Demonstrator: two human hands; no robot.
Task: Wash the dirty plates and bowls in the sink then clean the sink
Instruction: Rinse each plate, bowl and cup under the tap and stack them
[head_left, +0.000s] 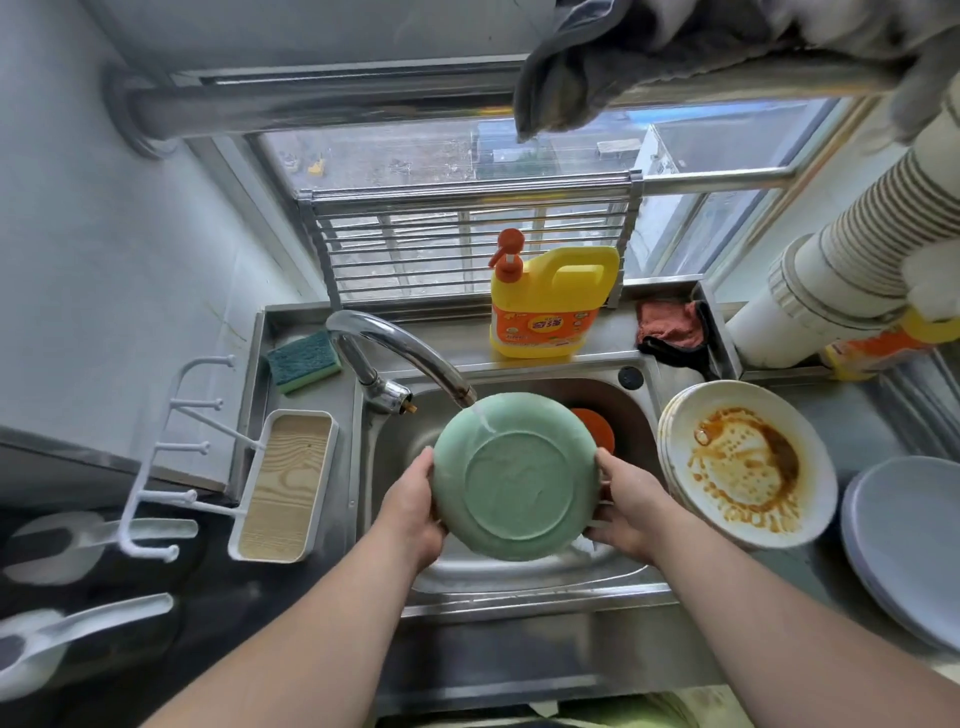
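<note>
Step in hand: rinsing. A green plate is held over the sink with its underside facing up, tilted beneath the faucet, whose thin stream lands on the upper rim. The left hand grips the left edge and the right hand the right edge, fingers curled closed under the rim, thumbs on top. An orange item lies in the basin behind the plate; its kind cannot be told. Judged early in the task: a stack of sauce-stained plates waits on the counter just right of the sink, beside a pile of pale plates. The next move likely calls for turning the plate to rinse the rest, then setting it aside; the crowded right counter leaves little room. Within reach: sponge behind the faucet, yellow detergent bottle on the back ledge, pink cloth at right.
</note>
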